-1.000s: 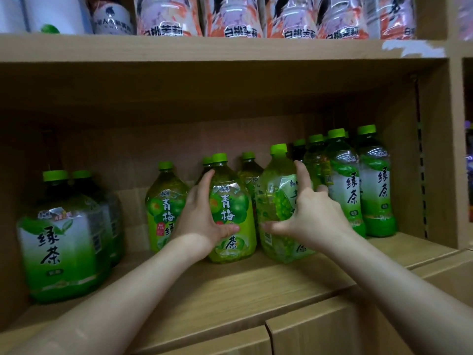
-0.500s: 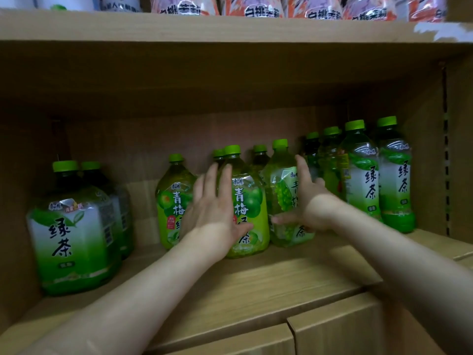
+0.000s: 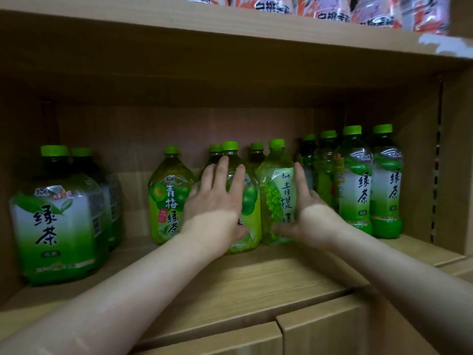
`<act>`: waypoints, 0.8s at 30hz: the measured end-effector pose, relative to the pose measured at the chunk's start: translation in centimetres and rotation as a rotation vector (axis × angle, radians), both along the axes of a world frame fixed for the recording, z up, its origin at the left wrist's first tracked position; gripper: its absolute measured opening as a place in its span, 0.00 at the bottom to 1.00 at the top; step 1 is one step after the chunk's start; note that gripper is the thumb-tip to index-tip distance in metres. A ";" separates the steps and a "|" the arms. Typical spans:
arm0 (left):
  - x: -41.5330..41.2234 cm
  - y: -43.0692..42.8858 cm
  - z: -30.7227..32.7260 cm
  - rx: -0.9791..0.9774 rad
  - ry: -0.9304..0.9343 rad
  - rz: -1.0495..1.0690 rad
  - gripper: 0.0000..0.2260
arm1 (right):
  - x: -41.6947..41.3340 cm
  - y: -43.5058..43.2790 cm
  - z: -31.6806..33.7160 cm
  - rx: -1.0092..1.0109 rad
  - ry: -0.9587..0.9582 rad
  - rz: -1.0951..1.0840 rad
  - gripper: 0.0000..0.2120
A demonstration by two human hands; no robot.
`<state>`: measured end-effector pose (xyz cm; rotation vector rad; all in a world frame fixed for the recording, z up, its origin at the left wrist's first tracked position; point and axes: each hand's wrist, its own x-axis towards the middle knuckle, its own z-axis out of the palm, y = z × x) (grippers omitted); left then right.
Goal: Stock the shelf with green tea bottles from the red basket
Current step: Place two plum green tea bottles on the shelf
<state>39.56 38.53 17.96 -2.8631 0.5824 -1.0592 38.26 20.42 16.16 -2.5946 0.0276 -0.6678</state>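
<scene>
Both my bare hands reach into the wooden shelf (image 3: 230,283). My left hand (image 3: 215,201) lies flat, fingers spread, against the front of a plum green tea bottle (image 3: 252,201) with a green cap. My right hand (image 3: 312,219) cups a grape green tea bottle (image 3: 279,198) standing right beside it, with fingers up its right side and the thumb low across the front. Both bottles stand upright on the shelf board and touch each other. The red basket is out of view.
Another plum tea bottle (image 3: 169,198) stands left of my hands, with more behind. Two large green tea jugs (image 3: 58,213) fill the far left. Several slim green tea bottles (image 3: 358,180) line the right wall. Above is a shelf of pink-labelled bottles (image 3: 332,11). Cabinet doors (image 3: 320,334) are below.
Both bottles have slid deeper into the shelf, closer together. My left hand went from wrapping its bottle to lying flat on its front. The camera moved closer.
</scene>
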 end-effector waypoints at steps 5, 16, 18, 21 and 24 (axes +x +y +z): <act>-2.8 -2.2 0.2 -0.031 0.018 -0.091 0.38 | -3.7 -1.9 0.7 -0.143 -0.072 0.044 0.43; -15.9 -18.0 -3.2 -0.147 -0.020 -0.915 0.11 | -21.3 -15.2 -0.4 -0.230 -0.006 0.116 0.05; -17.7 -22.2 -5.3 -0.138 0.084 -1.030 0.11 | -25.6 -19.4 -1.4 -0.236 0.073 0.052 0.04; -20.8 -29.0 -9.2 -0.085 0.266 -1.132 0.12 | -31.6 -26.3 -3.7 -0.211 0.191 -0.157 0.10; -24.7 -36.0 -13.7 -0.034 0.434 -1.196 0.12 | -37.5 -31.6 -6.3 -0.157 0.239 -0.321 0.10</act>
